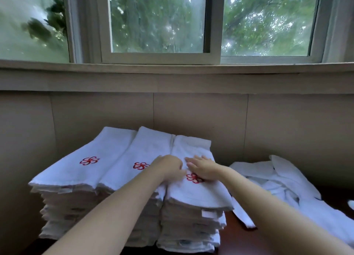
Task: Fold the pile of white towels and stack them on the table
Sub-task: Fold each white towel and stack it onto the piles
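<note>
The right hand [203,170] presses flat on the top folded towel [193,194] of the rightmost stack [191,228], the left hand [170,166] curled beside it (gripping cloth or not, I cannot tell), with the unfolded pile [283,180] rightward on the surface [239,242], nearer the right hand.

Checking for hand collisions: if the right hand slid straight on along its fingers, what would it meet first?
Probably the left hand, just ahead of the right hand on the same top towel; depth unclear.
</note>
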